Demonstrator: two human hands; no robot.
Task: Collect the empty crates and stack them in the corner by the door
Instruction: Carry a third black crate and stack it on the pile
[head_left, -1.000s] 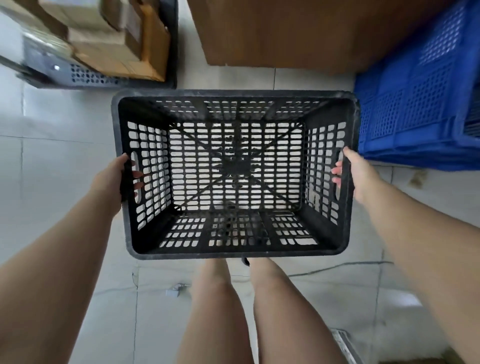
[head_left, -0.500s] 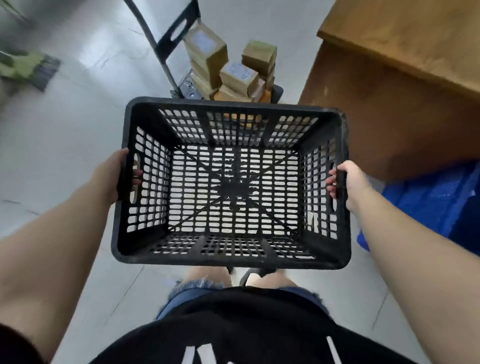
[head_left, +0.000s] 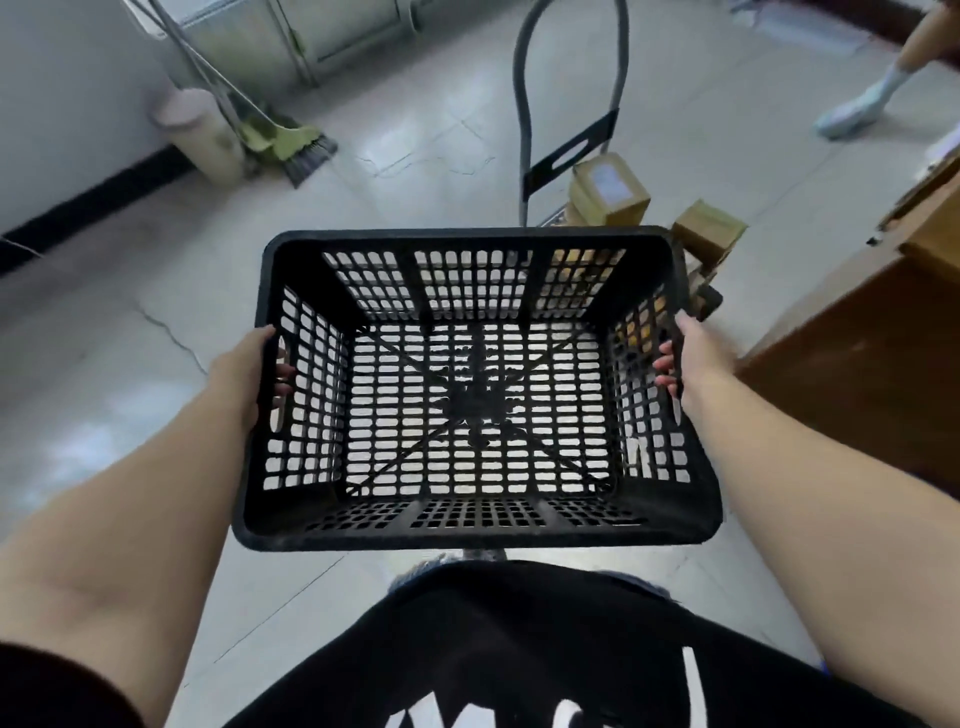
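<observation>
crate: black crate (head_left: 475, 530), empty, held level above the floor
left hand (head_left: 244, 371): grips left handle slot
right hand (head_left: 698, 358): grips right handle slot
far: hand truck (head_left: 566, 156) with cardboard boxes (head_left: 610, 189)

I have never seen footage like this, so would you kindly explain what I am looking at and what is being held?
There is no machine here: a camera worn on a person's head looks forward and down at their bare arms. The left hand and right hand each grip a side handle of an empty black perforated plastic crate, carried above a pale tiled floor. Ahead stands a grey-handled hand trolley loaded with brown cardboard boxes, with a green broom by the wall.
</observation>
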